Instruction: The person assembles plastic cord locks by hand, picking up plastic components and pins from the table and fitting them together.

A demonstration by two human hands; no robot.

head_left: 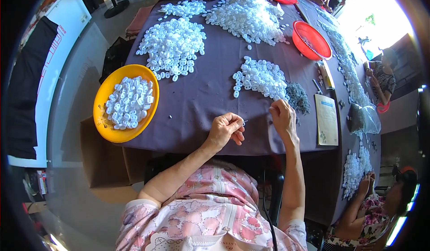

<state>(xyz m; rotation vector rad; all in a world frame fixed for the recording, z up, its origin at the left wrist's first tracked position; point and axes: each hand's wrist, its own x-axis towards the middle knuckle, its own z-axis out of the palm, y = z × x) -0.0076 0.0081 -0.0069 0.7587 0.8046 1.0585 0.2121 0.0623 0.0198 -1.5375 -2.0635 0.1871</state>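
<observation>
My left hand (226,128) is closed in a pinch above the table's near edge. A small, pale grey, thin piece (244,122) pokes out from its fingertips, too small to name surely. My right hand (284,118) has its fingers bent together at the near edge of a pile of small white oval plastic pieces (261,78), which look like two-hole cord locks. What those fingers hold, if anything, is hidden. Just beyond the right hand lies a heap of fine grey metal bits (298,98), possibly springs.
At left, a yellow bowl (101,121) holds more white pieces. Larger white heaps (174,45) cover the far table, near a red basket (309,38). A notebook (326,119) lies right of my right hand. Other people sit along the right side; a cardboard box (101,161) stands lower left.
</observation>
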